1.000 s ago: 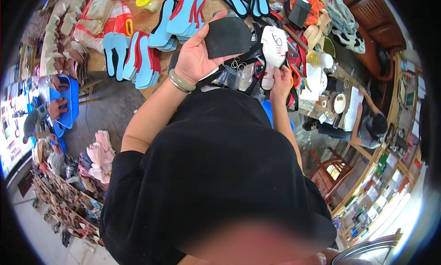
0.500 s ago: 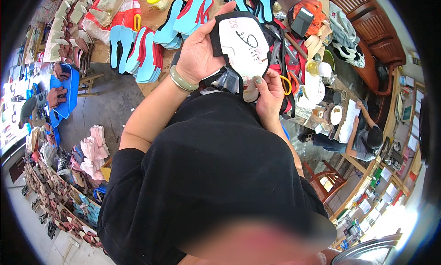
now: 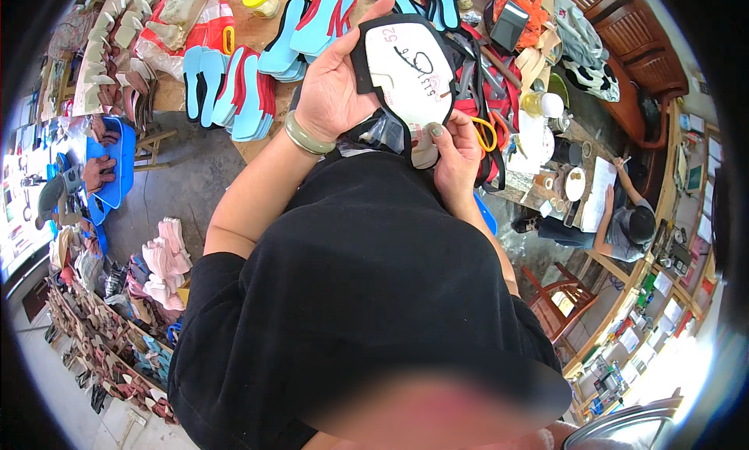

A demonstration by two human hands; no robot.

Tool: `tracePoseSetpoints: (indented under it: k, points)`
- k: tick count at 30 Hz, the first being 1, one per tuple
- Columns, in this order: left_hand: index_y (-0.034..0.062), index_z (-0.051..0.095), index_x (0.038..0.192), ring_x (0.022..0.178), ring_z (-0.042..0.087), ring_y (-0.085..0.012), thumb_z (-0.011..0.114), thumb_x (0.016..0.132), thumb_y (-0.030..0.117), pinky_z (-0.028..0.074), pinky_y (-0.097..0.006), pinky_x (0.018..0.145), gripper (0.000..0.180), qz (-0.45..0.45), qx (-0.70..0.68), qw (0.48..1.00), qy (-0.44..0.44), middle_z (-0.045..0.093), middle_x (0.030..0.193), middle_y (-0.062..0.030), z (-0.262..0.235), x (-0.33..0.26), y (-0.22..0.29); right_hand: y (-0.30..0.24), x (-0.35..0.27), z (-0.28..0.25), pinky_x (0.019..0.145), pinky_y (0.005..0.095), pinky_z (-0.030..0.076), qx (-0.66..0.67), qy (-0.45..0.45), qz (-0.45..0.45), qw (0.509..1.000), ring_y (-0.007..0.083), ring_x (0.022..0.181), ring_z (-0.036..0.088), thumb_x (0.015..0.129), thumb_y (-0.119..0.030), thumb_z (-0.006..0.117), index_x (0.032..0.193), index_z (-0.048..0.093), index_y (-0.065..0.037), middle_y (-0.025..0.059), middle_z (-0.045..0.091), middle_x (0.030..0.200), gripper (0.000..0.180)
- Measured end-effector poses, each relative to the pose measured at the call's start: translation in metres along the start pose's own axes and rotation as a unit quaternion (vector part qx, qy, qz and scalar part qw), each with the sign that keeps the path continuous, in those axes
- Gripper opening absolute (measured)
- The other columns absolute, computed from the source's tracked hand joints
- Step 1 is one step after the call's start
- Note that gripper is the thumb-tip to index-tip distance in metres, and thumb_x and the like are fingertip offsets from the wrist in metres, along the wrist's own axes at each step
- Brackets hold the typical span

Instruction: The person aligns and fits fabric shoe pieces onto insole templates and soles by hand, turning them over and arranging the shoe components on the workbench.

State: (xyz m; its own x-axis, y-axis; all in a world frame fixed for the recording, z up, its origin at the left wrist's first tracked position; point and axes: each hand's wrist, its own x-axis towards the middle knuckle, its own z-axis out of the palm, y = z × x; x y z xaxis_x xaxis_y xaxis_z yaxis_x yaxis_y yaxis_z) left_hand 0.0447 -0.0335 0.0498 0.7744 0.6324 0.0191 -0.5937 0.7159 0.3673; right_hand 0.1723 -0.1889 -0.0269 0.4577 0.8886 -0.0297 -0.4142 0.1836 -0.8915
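In front of my chest I hold a white insole-shaped piece (image 3: pixel 413 71) with a black cloth border and handwriting on its face. My left hand (image 3: pixel 331 91), with a pale bangle at the wrist, grips its left edge, thumb extended along the top corner. The thumb of my right hand (image 3: pixel 459 153) presses on the narrow lower end, and the fingers there are partly hidden behind the piece. Close to the right hand are yellow-handled scissors (image 3: pixel 485 135). Beyond my left hand lie stacks of light-blue and red insoles (image 3: pixel 251 99).
A wooden worktable (image 3: pixel 173 97) spreads ahead, with a yellow-lidded jar (image 3: pixel 260 2) and a red bag (image 3: pixel 215 17). Blue bins (image 3: pixel 118 165) and racks of shoe parts (image 3: pixel 101 333) stand left. At right, a person (image 3: pixel 629 230) sits writing beside a wooden chair (image 3: pixel 559 300).
The insole-shaped piece has tilted slightly and shifted a little left in both hands. My grip stays the same. At right, the seated person's writing hand has moved slightly.
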Motion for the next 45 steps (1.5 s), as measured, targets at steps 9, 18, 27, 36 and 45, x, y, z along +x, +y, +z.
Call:
tracePoseSetpoints:
  k: [9,18,27,36,45]
  points:
    - [0.0071,0.031,0.143,0.13,0.041,-0.0351,0.04,0.096,0.036,0.034,-0.052,0.107,0.056,-0.017,-0.064,0.997,-0.038,0.045,0.138,-0.0187,-0.007,-0.002,0.002,-0.01,0.002,0.012,0.089,0.0275,0.045,-0.041,-0.02,0.015,0.999,0.0134,0.102,0.058,0.091,-0.001,0.057,0.115,0.051,0.0,0.0073,0.062,0.108,0.025]
    - [-0.0015,0.042,0.133,0.123,0.049,-0.0346,0.047,0.093,0.01,0.04,-0.053,0.103,0.042,-0.034,0.003,0.999,0.016,0.049,0.133,-0.0205,-0.03,-0.002,0.009,-0.026,0.011,0.022,0.086,0.0255,0.047,-0.173,-0.02,-0.009,0.985,0.0126,0.097,0.06,0.09,-0.003,0.059,0.114,0.053,0.003,0.009,0.063,0.105,0.025]
    - [-0.0009,0.044,0.131,0.121,0.051,-0.0338,0.046,0.096,0.01,0.04,-0.054,0.102,0.037,-0.014,-0.078,0.997,0.015,0.053,0.129,-0.0194,-0.076,0.004,0.016,-0.007,0.053,-0.001,0.08,0.0258,0.049,-0.202,-0.116,0.06,0.971,0.0123,0.097,0.061,0.091,-0.016,0.06,0.115,0.057,0.001,0.0083,0.066,0.102,0.029]
    - [0.0036,0.036,0.132,0.122,0.047,-0.0301,0.053,0.096,0.024,0.038,-0.043,0.106,0.044,0.046,-0.057,0.984,0.162,0.046,0.131,-0.0181,-0.147,0.057,0.034,0.04,0.152,-0.02,0.075,0.0293,0.049,-0.118,-0.204,0.261,0.936,0.0168,0.084,0.06,0.09,-0.028,0.06,0.13,0.049,-0.005,0.0095,0.062,0.103,0.047]
    - [-0.0022,0.032,0.138,0.121,0.049,-0.0304,0.047,0.096,0.012,0.039,-0.039,0.104,0.047,0.004,0.164,0.945,0.283,0.046,0.132,-0.0213,-0.207,0.127,0.03,0.143,0.324,-0.046,0.085,0.0465,0.046,-0.702,0.057,-0.049,0.708,0.0418,0.099,0.054,0.081,-0.035,0.063,0.129,0.05,-0.011,0.0251,0.053,0.107,0.054]
